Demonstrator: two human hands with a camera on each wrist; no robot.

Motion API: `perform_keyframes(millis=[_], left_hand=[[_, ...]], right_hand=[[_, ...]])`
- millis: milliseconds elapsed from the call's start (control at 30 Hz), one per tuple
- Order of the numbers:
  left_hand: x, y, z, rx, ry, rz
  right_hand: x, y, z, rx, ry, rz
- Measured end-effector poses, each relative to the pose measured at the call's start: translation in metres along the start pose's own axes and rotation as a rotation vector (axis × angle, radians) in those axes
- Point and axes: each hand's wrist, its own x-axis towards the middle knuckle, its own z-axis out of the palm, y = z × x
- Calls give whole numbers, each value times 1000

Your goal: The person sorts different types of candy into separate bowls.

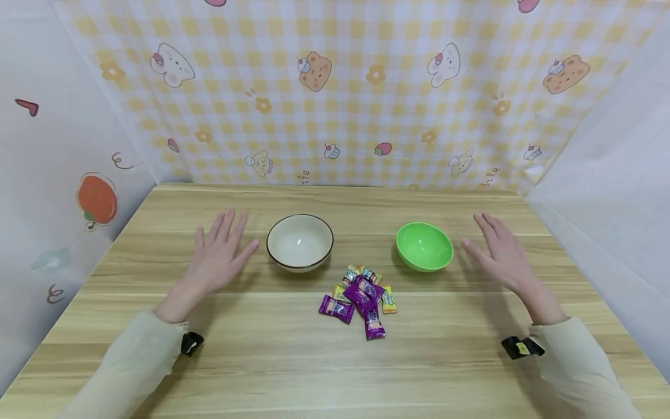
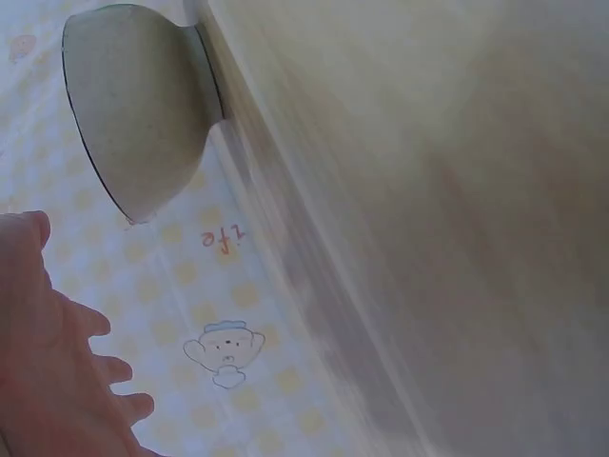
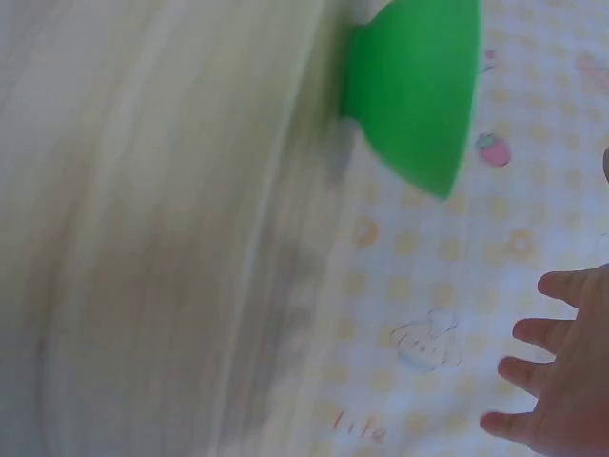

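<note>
My left hand (image 1: 220, 256) hovers to the left of a white bowl (image 1: 299, 241) with a dark rim, fingers spread and holding nothing. On the other side, my right hand (image 1: 497, 250) is beside a green bowl (image 1: 424, 247), its fingers extended and apart from the bowl. Between and in front of the bowls lies a small pile of wrapped candies, some purple (image 1: 337, 309) and some yellow (image 1: 389, 299). The left wrist view has the white bowl (image 2: 138, 109) above the left hand (image 2: 57, 352); the right wrist view has the green bowl (image 3: 419, 90) above the right hand (image 3: 571, 371).
Both bowls and the candies stand on a wood-grain table (image 1: 262, 372). A yellow checked cloth (image 1: 356, 105) with cartoon prints hangs at its back edge. Pale sheets (image 1: 47, 174) flank the left and right sides. Each wrist carries a black strap piece (image 1: 523, 347).
</note>
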Motion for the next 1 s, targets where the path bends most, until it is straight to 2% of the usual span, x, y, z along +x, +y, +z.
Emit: perform_keyframes(millis=[133, 333, 433, 500, 667, 800, 900, 1000], left_hand=[[6, 5, -1, -19, 8, 24], [12, 16, 4, 2, -23, 55], [15, 22, 7, 16, -37, 70], [16, 25, 9, 26, -44, 81], [16, 29, 15, 44, -67, 104], [16, 30, 17, 43, -93, 111], [16, 31, 18, 49, -112, 108], [16, 32, 19, 57, -123, 108]], right_hand=[[2, -15, -3, 153, 33, -28], [-2, -46, -1, 324, 80, 40], [-6, -60, 4, 408, 57, 62], [-9, -68, 8, 495, -5, 76], [-14, -84, 24, 701, -223, 156], [-15, -89, 38, 809, -365, 225], [-16, -90, 49, 821, -427, 270], [-16, -90, 57, 801, -455, 283]])
